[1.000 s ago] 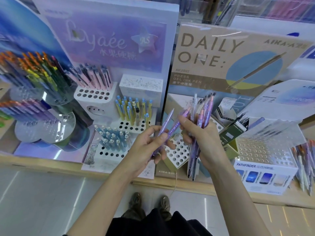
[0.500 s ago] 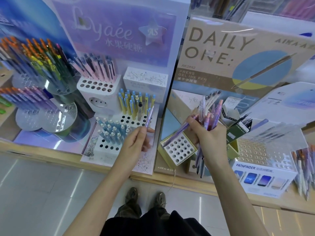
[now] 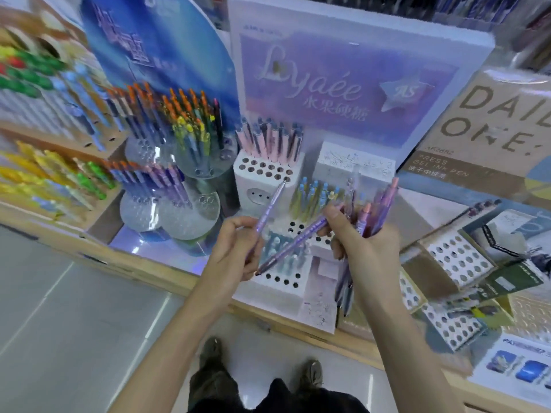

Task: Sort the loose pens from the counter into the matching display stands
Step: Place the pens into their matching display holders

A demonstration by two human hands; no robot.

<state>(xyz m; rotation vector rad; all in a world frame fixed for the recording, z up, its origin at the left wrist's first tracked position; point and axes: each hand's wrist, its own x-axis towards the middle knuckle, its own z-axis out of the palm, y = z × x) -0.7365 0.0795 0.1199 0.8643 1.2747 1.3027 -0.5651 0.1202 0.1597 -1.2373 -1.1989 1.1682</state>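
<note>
1. Racks (image 3: 195,217) of clear round plastic, holding orange and purple pens, stand far left on the counter (image 3: 161,272).
2. Left hand (image 3: 235,248) pinches one lilac pen (image 3: 269,208), whose upper end points at the white holed stand (image 3: 262,171).
3. Right hand (image 3: 366,242) grips a bundle of pens (image 3: 374,216) with curled fingers. Its fingertips hold a second lilac pen (image 3: 295,242) that slants down towards the left hand.
4. Perforated stands (image 3: 459,257) sit at right.
</note>
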